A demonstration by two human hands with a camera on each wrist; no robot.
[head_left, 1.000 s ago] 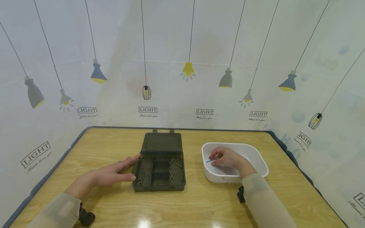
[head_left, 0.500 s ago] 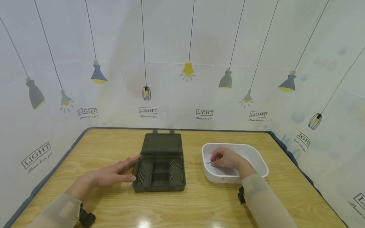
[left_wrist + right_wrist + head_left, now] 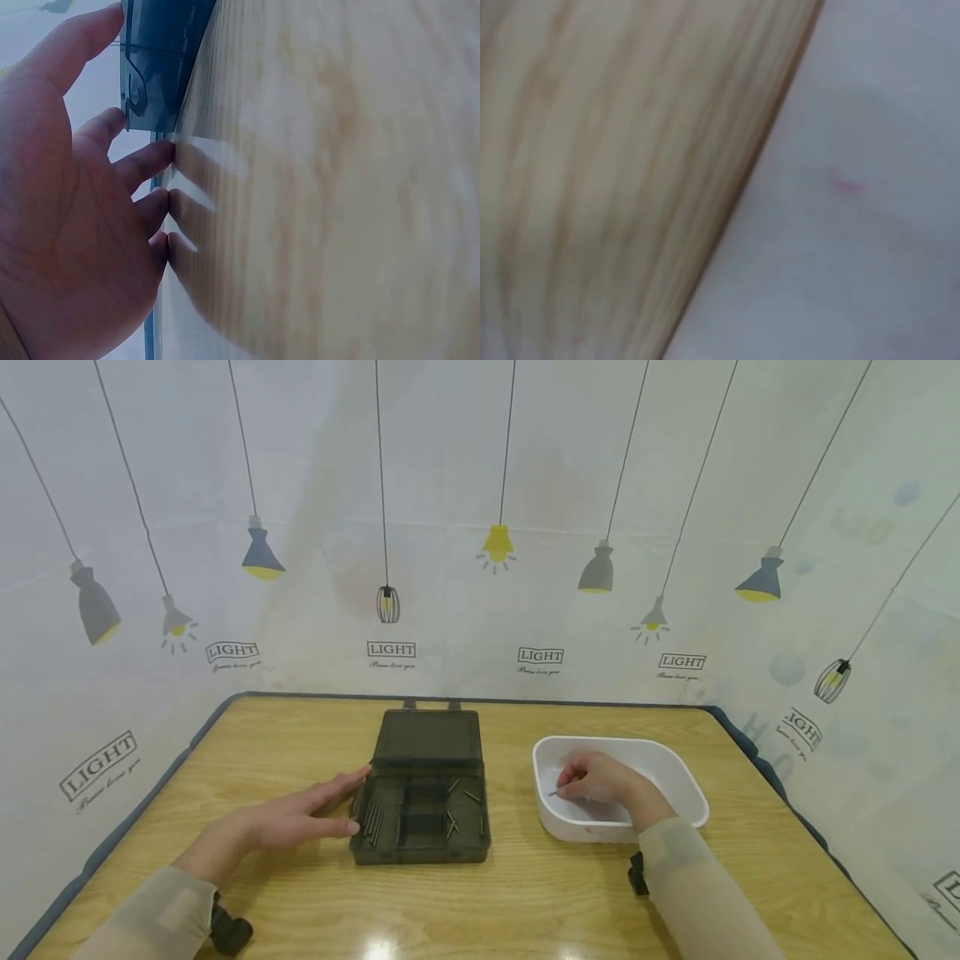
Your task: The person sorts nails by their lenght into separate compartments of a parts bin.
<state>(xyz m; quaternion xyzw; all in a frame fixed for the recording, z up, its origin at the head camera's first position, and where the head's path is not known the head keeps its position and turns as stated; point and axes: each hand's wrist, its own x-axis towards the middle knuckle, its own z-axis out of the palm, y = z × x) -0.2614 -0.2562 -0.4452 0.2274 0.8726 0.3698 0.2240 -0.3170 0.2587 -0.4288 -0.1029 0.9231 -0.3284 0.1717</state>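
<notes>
A dark translucent plastic box (image 3: 427,737) lies with its lid raised back in the head view. Several thin metal rods (image 3: 372,824) rest in its left compartment, and short ones (image 3: 452,825) lie on the right. My left hand (image 3: 288,822) reaches to the box's left side with thumb and fingers extended; in the left wrist view this hand (image 3: 82,202) has its thumb and index finger at the box wall (image 3: 154,86). Inside a white plastic tub (image 3: 697,810), my right hand (image 3: 600,779) pinches a small thin rod (image 3: 553,792). The right wrist view shows no hand.
The wooden table (image 3: 315,893) ends at a dark edge against a white wall cloth (image 3: 450,460) printed with lamps. Black wrist cameras (image 3: 231,933) sit at both sleeves. The tub's outer wall (image 3: 855,262) fills the right side of the right wrist view.
In the tub, my right fingers have shifted slightly right and the rod shows less length beyond the fingertips. My left hand stays at the box.
</notes>
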